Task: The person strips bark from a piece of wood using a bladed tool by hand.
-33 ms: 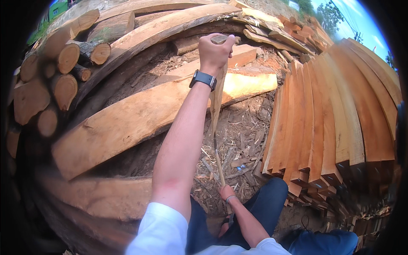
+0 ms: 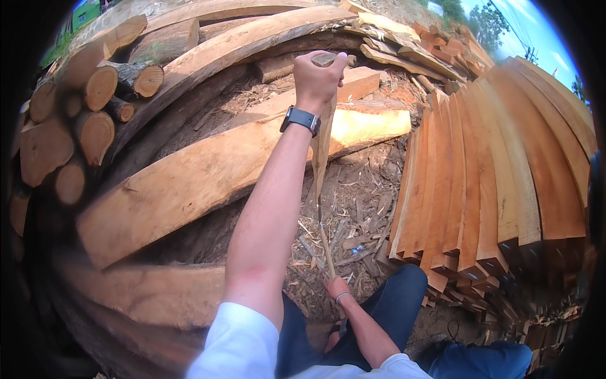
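My left hand (image 2: 315, 83), a dark watch on its wrist, is raised straight ahead and closed around the top of a narrow wooden board (image 2: 321, 155). The board stands upright, almost edge-on, and tapers downward. Lower down, near my right knee, my right hand (image 2: 338, 288) grips a thin wooden stick (image 2: 326, 249) in a closed fist. Dark at its upper end, the stick reaches the board's lower tip; whether they touch, or what that dark part is, I cannot tell. Behind the board lies a thick pale plank (image 2: 189, 180).
Sawn timbers (image 2: 483, 158) are stacked on the right, their ends toward me. Cut logs (image 2: 98, 136) pile up at the left. A long curved slab (image 2: 252, 35) arches across the back. Bark and chips (image 2: 366, 215) cover the ground between. Blue cloth (image 2: 480, 360) shows at lower right.
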`<state>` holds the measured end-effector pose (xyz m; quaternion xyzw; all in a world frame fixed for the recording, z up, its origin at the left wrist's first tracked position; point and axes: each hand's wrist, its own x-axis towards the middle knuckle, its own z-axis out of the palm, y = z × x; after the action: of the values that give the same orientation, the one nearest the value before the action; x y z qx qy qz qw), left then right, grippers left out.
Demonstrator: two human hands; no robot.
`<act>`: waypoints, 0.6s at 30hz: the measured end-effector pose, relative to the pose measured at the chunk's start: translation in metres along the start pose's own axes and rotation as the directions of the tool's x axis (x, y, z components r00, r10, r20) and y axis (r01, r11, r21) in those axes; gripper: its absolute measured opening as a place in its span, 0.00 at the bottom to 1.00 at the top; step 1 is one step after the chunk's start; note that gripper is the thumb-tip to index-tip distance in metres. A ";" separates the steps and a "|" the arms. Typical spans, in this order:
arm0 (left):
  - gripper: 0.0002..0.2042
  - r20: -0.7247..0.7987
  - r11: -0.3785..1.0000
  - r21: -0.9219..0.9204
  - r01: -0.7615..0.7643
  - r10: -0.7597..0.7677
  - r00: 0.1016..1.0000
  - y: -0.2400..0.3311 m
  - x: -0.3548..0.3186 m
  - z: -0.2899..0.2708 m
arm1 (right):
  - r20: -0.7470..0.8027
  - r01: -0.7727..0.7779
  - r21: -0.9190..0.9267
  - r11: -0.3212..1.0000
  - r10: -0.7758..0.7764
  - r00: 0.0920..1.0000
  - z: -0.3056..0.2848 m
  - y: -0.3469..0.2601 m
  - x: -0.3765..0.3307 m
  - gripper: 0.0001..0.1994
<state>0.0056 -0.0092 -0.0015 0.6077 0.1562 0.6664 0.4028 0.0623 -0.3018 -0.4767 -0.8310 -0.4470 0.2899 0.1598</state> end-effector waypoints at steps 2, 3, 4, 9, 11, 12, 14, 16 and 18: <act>0.12 0.007 1.000 0.011 -0.001 0.001 1.000 -0.001 -0.001 -0.003 | -0.075 0.016 0.065 0.998 -0.011 0.997 -0.002 -0.009 -0.002 0.19; 0.12 0.001 1.000 -0.010 0.001 -0.001 1.000 -0.005 0.000 -0.010 | -0.095 0.039 0.093 0.995 -0.030 0.995 -0.007 -0.023 -0.006 0.19; 0.13 -0.012 1.000 0.011 -0.013 0.013 1.000 -0.008 0.002 -0.018 | -0.126 0.051 0.118 0.992 -0.036 0.991 -0.013 -0.038 -0.007 0.18; 0.12 0.009 0.999 -0.015 -0.030 0.030 1.000 0.001 0.001 0.013 | -0.095 0.074 -0.040 0.996 -0.078 0.992 0.020 0.037 0.018 0.18; 0.12 0.004 1.000 -0.001 -0.008 0.008 1.000 -0.010 0.002 0.004 | -0.079 0.019 -0.021 1.000 -0.021 0.997 0.024 0.028 0.009 0.17; 0.12 -0.010 1.000 0.014 -0.019 0.020 1.000 -0.009 0.005 -0.011 | -0.067 0.034 0.027 0.999 -0.032 0.997 0.003 -0.010 0.002 0.17; 0.12 -0.028 1.000 0.006 -0.021 0.022 0.999 -0.011 0.001 -0.020 | -0.058 0.017 0.115 0.993 -0.011 0.998 -0.030 -0.049 -0.012 0.19; 0.12 -0.025 0.999 0.014 -0.029 0.030 0.999 -0.008 0.001 -0.024 | -0.133 0.023 0.243 0.970 0.010 0.991 -0.051 -0.068 -0.020 0.19; 0.12 -0.019 0.999 0.010 -0.042 0.042 0.999 -0.006 0.002 -0.022 | -0.114 0.026 0.213 0.977 -0.001 0.993 -0.042 -0.056 -0.014 0.19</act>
<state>-0.0127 0.0019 -0.0092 0.6062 0.1504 0.6797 0.3845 0.0460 -0.2827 -0.4096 -0.8211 -0.4090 0.2876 0.2752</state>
